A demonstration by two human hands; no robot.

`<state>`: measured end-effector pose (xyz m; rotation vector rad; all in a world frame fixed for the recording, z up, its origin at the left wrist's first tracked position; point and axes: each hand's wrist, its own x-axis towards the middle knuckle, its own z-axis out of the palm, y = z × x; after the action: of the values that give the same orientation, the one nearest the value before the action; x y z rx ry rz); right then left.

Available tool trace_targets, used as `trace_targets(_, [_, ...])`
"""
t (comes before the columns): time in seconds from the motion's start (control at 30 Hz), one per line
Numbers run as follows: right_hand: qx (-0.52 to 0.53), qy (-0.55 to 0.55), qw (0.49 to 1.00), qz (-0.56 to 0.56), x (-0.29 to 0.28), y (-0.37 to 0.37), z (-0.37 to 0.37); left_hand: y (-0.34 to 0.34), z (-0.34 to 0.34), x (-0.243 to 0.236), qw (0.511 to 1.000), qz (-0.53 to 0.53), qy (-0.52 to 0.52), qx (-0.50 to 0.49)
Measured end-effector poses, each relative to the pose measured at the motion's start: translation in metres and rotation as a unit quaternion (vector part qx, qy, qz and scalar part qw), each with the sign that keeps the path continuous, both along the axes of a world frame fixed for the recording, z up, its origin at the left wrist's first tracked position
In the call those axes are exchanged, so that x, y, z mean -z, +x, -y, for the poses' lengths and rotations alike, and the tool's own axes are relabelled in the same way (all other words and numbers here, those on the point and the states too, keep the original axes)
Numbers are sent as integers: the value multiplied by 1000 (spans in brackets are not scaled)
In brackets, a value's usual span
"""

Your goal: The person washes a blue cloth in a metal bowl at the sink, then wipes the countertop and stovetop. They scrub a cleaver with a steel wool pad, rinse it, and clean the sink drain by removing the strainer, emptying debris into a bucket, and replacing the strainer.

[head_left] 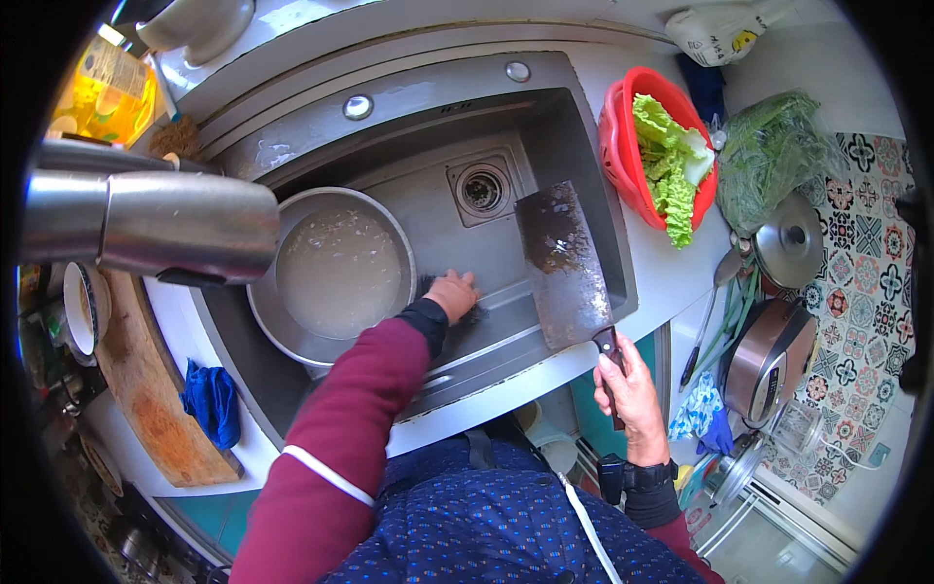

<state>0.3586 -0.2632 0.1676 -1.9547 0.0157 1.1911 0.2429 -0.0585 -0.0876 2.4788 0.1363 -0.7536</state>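
My right hand (630, 384) grips the dark handle of a broad cleaver (564, 263), whose stained blade lies flat over the right side of the steel sink (409, 117). My left hand (452, 295) reaches down into the sink and presses on a dark scrubbing pad (474, 313) on the sink floor. Just left of that hand stands a round metal pot (336, 273) full of cloudy water. The drain (482, 190) lies behind my left hand.
A steel faucet (156, 224) juts over the sink from the left. A red colander (623, 136) with green leaves sits on the right counter beside bagged greens (773, 156). A wooden board (146, 389) and blue cloth (212, 401) lie at left. A rice cooker (769, 355) stands on the tiled floor.
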Motion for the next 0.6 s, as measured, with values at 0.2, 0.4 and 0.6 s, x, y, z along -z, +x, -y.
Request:
trace_targets(0.2, [0,22,998,-63,5,1,-1,-82,-67,-91,889,303,-109,-325])
trace_targets(0.4, [4,46,988,-145,9,-6,-10,-166,-118,-16,907,-21,159,-389])
trace_targets(0.6, [7,80,974,-212,27,-18,-25,-143,-118,-48,832,132,11,-538])
